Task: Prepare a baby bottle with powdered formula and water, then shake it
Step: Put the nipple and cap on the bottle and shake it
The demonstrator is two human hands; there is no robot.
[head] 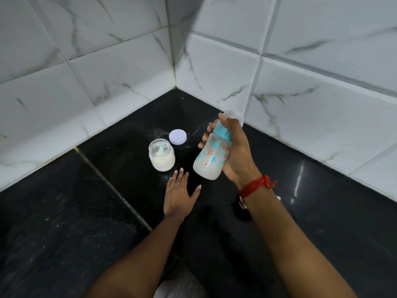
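My right hand (236,155) grips a baby bottle (211,160) above the black counter, tilted with its clear cap pointing up and away. The bottle has a teal collar, printed teal and orange shapes, and milky white liquid inside. My index finger rests on the cap. My left hand (179,194) lies flat on the counter with fingers spread, holding nothing, just below the bottle's base. An open glass jar (161,157) of white powder with a pale green scoop inside stands left of the bottle. Its lilac lid (177,136) lies behind it.
The black stone counter (86,211) runs into a corner of white marble-look wall tiles (214,67). Spilled powder dusts the counter around the lid. A red thread band circles my right wrist (255,186).
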